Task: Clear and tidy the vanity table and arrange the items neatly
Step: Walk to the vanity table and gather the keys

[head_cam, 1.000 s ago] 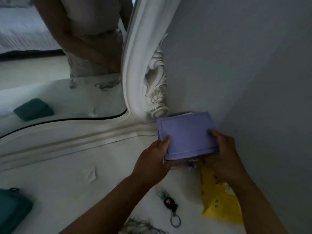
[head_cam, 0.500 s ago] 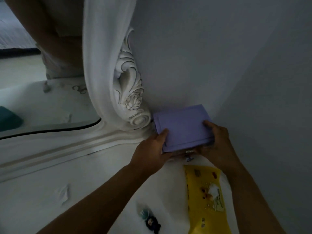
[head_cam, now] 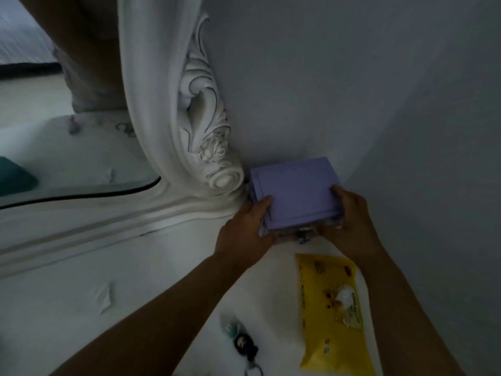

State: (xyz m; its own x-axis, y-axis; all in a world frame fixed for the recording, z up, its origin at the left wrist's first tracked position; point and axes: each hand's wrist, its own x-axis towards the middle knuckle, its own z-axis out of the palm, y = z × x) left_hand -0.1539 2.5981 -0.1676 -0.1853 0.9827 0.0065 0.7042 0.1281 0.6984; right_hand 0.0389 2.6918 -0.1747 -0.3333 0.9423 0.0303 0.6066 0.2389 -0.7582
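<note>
A lilac rectangular box (head_cam: 295, 189) stands in the back right corner of the white vanity table (head_cam: 151, 270), between the carved mirror frame and the side wall. My left hand (head_cam: 245, 230) grips its near left corner, thumb on the lid. My right hand (head_cam: 349, 217) grips its near right side, thumb on the lid too. A small metal clasp shows at the box's front between my hands.
A yellow wipes pack (head_cam: 333, 313) lies near the right wall. A keyring with a dark charm (head_cam: 244, 346) sits at the front. The ornate white mirror frame (head_cam: 200, 147) rises left of the box. A teal pouch shows in the mirror (head_cam: 15, 176). Grey walls close the corner.
Both hands have carried the lilac box back and down into the corner beside the mirror frame. My view has swung right; the teal pouch on the table has left the picture.
</note>
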